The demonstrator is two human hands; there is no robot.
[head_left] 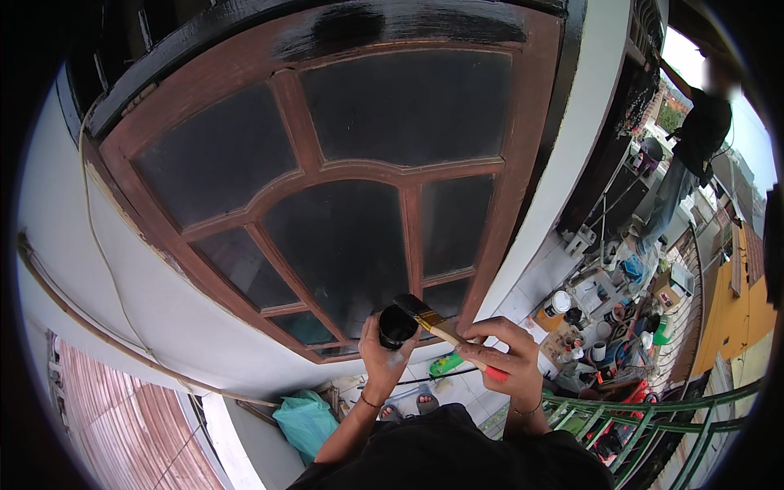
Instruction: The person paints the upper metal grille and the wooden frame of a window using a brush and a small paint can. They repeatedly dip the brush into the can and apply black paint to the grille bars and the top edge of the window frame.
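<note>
Paintbrush (433,320) | right hand (500,359) grips handle, bristles at black cup (398,325) | left hand (384,359) clasps cup | step: loading; next: steady lift to window frame (523,147).

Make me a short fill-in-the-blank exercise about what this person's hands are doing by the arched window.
1. The left hand holds a small ____ cup.
2. The right hand holds a paintbrush whose handle end is ____.
3. The brush bristles rest at the mouth of the ____.
4. The window frame is brown wood, with fresh ____ paint along its top.

Missing words: black; red; cup; black
</note>
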